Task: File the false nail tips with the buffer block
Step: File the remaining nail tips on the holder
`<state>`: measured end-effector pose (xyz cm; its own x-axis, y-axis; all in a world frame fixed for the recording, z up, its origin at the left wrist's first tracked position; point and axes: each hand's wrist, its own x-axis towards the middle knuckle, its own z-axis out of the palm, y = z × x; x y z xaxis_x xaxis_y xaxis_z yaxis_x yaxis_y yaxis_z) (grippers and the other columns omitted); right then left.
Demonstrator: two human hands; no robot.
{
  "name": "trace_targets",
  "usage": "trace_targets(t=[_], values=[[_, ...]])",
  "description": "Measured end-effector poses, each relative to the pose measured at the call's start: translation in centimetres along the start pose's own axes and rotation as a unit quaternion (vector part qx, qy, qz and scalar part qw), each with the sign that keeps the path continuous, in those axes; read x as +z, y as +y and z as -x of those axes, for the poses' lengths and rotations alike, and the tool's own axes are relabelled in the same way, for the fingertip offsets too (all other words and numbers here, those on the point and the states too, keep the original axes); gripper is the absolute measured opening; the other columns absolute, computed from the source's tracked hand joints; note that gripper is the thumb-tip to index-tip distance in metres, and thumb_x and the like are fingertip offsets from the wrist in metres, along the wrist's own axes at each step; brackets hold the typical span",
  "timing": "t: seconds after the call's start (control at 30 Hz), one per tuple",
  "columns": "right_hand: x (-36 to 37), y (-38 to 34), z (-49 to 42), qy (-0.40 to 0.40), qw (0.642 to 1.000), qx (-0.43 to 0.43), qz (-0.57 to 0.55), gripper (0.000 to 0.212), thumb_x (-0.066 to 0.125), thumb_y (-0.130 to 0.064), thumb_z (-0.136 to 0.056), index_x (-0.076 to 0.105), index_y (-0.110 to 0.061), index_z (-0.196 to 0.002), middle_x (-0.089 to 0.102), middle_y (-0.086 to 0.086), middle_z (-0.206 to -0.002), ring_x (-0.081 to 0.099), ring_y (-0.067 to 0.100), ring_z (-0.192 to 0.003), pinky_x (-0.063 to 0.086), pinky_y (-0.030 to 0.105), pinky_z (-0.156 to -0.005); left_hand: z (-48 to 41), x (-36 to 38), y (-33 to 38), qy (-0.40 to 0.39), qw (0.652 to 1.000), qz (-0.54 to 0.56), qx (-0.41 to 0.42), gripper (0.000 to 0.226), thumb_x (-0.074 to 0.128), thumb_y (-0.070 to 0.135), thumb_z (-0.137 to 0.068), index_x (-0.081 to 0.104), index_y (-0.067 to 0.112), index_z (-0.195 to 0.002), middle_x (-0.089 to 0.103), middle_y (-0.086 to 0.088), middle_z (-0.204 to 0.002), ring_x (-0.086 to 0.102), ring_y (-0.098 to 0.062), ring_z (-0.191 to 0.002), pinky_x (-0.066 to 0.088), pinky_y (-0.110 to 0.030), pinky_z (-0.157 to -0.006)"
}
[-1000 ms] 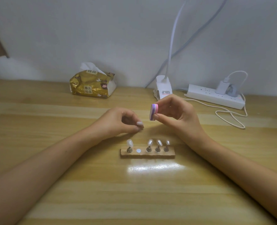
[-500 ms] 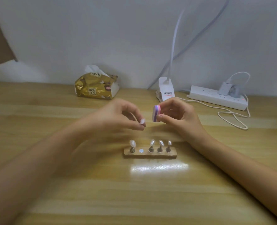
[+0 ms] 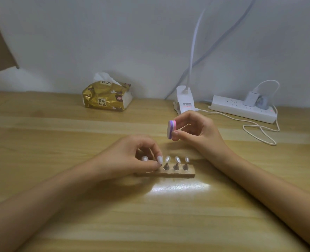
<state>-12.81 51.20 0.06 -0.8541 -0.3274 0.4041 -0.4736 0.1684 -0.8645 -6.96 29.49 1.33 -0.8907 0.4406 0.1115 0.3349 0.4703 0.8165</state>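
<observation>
I saw the right grip pinching the pink-and-purple buffer block above the desk, clear of the tips. The left grip pinched a false nail tip at the wooden holder, beside three standing tips.

Light wooden table against a plain white wall, glare patch mid-table

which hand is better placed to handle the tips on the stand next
Left: the left hand is at the wooden stand, pinching a nail tip; the right hand holds the buffer block above.
</observation>
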Motion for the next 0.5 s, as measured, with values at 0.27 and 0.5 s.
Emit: trace_targets(t=[0.27, 0.5], values=[[-0.1, 0.1, 0.0, -0.007, 1.0, -0.001, 0.002, 0.021, 0.074, 0.003, -0.084, 0.064, 0.004, -0.102, 0.072, 0.009, -0.086, 0.07, 0.019, -0.072, 0.059, 0.033, -0.077, 0.2, 0.2, -0.5, 0.0, 0.996, -0.074, 0.041, 0.012, 0.074, 0.008, -0.083, 0.071, 0.02, -0.081, 0.067, 0.009, -0.084, 0.062, -0.008, -0.077, 0.045, -0.015, -0.07], [-0.1, 0.0, 0.0, -0.005, 1.0, 0.003, -0.001, 0.02, 0.074, 0.003, -0.084, 0.064, 0.004, -0.102, 0.072, 0.012, -0.088, 0.07, 0.021, -0.075, 0.058, 0.033, -0.077, 0.1, 1.3, -0.4, 0.032, 0.997, -0.063, 0.038, 0.016, 0.078, 0.017, -0.081, 0.068, 0.029, -0.087, 0.067, 0.019, -0.087, 0.058, -0.004, -0.075, 0.045, -0.016, -0.067]])
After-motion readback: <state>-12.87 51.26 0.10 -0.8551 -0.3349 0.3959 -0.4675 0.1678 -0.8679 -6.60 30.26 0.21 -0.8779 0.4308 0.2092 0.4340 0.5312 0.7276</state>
